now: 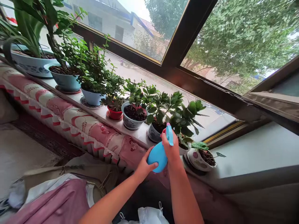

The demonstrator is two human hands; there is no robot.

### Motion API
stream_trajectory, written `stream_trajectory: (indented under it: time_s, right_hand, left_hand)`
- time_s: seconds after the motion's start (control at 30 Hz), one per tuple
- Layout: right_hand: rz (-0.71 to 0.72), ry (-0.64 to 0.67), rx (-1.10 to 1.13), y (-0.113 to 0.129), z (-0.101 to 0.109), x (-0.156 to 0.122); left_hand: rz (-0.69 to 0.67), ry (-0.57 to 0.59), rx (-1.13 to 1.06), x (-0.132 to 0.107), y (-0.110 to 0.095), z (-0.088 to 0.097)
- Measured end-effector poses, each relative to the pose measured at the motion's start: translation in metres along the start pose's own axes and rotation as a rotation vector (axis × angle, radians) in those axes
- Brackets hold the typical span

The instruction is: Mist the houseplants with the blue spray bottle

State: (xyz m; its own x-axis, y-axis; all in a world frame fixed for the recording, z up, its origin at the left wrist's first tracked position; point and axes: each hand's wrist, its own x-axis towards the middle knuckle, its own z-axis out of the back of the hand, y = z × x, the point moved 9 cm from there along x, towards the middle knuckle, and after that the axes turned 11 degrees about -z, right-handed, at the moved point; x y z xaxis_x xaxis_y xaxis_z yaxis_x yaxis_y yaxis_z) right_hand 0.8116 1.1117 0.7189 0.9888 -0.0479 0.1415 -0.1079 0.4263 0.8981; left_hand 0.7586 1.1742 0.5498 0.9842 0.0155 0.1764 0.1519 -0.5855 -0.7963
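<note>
A blue spray bottle (pixel 157 157) with a pink nozzle tip is held between both hands, tilted toward the window. My left hand (pixel 144 166) wraps round the body of the bottle from the left. Higher up, my right hand (pixel 170 146) closes round its neck, by the light-blue trigger. Just beyond the nozzle stands a leafy succulent (pixel 163 107) in a grey pot (pixel 154 133). To its right, a broad-leaved plant (pixel 190 113) reaches over the sill; its pot is partly hidden by my right hand.
Several potted plants line the windowsill (pixel 93 113), including a red pot (pixel 115 113) and a patterned white pot (pixel 198 160) at the right. A pink patterned cover (pixel 93 130) runs below the sill. Clothes (pixel 63 199) lie at lower left. The dark window frame (pixel 173 70) rises behind.
</note>
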Motion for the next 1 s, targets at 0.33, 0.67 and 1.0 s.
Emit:
stream_trajectory:
  time_s: [0.33,0.67,1.0]
  right_hand:
    - [0.122,-0.009,0.125,0.025,0.017,-0.003]
    - [0.067,-0.077,0.265,0.026,0.033,-0.001]
    - [0.073,-0.206,0.238,-0.011,0.070,-0.019]
  left_hand:
    - [-0.048,0.023,0.216,0.014,-0.035,0.001]
    - [-0.086,0.081,0.329,0.020,-0.054,-0.011]
    - [-0.155,0.238,1.023,0.010,-0.074,-0.060]
